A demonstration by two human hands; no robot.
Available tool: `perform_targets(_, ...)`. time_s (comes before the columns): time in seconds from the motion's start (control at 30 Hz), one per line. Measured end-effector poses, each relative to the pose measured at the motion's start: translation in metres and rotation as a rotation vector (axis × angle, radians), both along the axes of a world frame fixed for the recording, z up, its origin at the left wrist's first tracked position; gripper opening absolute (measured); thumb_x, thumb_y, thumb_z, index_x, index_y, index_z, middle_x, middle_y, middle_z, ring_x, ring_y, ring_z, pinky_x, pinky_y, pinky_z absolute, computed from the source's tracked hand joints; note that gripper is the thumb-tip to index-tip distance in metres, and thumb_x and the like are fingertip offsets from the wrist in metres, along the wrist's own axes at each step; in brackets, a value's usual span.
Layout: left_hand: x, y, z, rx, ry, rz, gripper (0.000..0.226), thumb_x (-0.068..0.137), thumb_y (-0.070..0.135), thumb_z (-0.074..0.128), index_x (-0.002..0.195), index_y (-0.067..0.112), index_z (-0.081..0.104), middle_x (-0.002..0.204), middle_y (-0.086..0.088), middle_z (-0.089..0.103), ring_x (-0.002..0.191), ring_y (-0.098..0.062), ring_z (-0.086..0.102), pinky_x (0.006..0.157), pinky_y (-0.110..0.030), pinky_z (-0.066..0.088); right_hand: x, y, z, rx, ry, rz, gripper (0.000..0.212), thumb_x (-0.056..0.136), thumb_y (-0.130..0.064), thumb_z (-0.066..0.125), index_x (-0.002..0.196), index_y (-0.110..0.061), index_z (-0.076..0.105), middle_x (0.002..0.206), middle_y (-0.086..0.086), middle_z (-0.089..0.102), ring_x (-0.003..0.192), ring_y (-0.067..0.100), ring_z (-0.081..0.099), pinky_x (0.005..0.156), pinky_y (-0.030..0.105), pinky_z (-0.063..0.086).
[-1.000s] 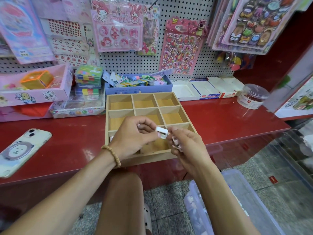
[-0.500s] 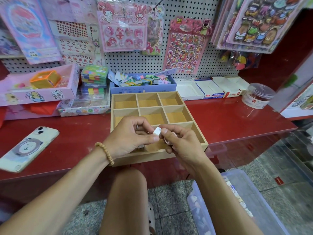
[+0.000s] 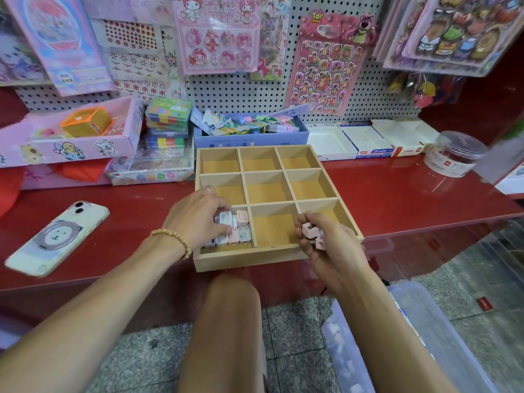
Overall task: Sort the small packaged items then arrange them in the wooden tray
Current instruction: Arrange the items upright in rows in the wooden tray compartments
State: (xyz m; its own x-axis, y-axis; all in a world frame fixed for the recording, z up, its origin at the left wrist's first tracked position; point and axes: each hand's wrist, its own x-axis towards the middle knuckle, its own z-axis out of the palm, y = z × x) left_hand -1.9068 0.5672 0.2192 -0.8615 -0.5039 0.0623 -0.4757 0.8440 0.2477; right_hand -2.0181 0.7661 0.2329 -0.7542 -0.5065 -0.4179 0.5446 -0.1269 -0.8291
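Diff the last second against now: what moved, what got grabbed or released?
The left hand took the white packet from the handoff and lowered it into the wooden tray's near-left compartment, still gripping it among the packets. The right hand pulled back right, still holding its pink packets. Tray and phone unmoved.

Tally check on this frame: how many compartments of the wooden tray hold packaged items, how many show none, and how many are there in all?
Compartments holding packaged items: 1, the near-left one of the wooden tray
Compartments showing none: 8 (the near-right one is partly behind the right hand)
Total: 9
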Motion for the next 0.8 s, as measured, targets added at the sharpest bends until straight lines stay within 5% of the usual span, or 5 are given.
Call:
perform_targets(0.57, -0.001, 0.001, -0.011, 0.034, 0.145, 0.008, 0.025, 0.081, 0.040, 0.074, 0.100, 0.024, 0.072, 0.082, 0.016, 0.063, 0.076, -0.007, 0.058, 0.073, -0.029, 0.053, 0.005, 0.001, 0.001, 0.026, 0.003, -0.008, 0.016, 0.096, -0.009, 0.062, 0.085, -0.002, 0.070, 0.077, 0.007, 0.070, 0.062, 0.010, 0.064, 0.051, 0.016, 0.050)
perform_targets(0.7, -0.003, 0.032, 0.004, 0.295, 0.430, -0.034, 0.017, 0.079, 0.038, 0.075, 0.083, 0.021, 0.073, 0.076, 0.012, 0.064, 0.069, -0.006, 0.059, 0.070, -0.029, 0.053, 0.011, -0.007, 0.001, 0.016, 0.035, 0.008, 0.019, 0.095, -0.010, 0.063, 0.079, -0.006, 0.072, 0.074, 0.004, 0.070, 0.066, 0.011, 0.061, 0.051, 0.016, 0.047)
perform_targets(0.8, -0.011, 0.066, 0.012, 0.479, 0.475, -0.154, 0.020, 0.072, 0.039, 0.081, 0.080, 0.023, 0.074, 0.075, 0.011, 0.062, 0.065, -0.004, 0.056, 0.062, -0.020, 0.047, 0.016, -0.013, -0.003, -0.012, 0.075, 0.043, 0.032, 0.095, -0.010, 0.063, 0.065, -0.011, 0.075, 0.077, 0.009, 0.067, 0.069, 0.017, 0.059, 0.056, 0.021, 0.047)
